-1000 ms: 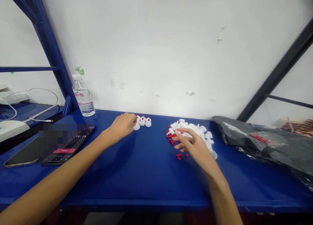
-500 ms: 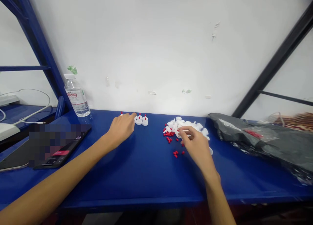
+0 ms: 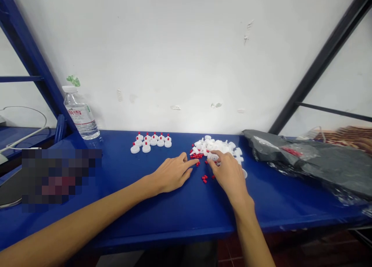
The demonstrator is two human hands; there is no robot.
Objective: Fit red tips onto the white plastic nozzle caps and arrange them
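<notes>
My left hand (image 3: 171, 173) reaches to the small red tips (image 3: 197, 156), its index finger stretched out over them and the thumb apart; I see nothing held in it. My right hand (image 3: 229, 172) has thumb and fingers closed on a white spout cap (image 3: 213, 157), tilted with its round side toward me. Behind that hand is a heap of loose white spout caps (image 3: 221, 146), partly hidden by it. Several white caps with red tips on top (image 3: 146, 147) stand upright in a group at the back left.
A water bottle (image 3: 83, 116) stands at the left by the wall. In front of it lies a blurred-out device (image 3: 58, 178). A grey plastic bag (image 3: 314, 162) covers the right of the blue table (image 3: 139, 216). More red tips (image 3: 205, 179) lie nearer the front edge.
My left hand has moved right and nearer, from the standing group of caps to the red tips. My right hand stays by the heap. The view has shifted slightly.
</notes>
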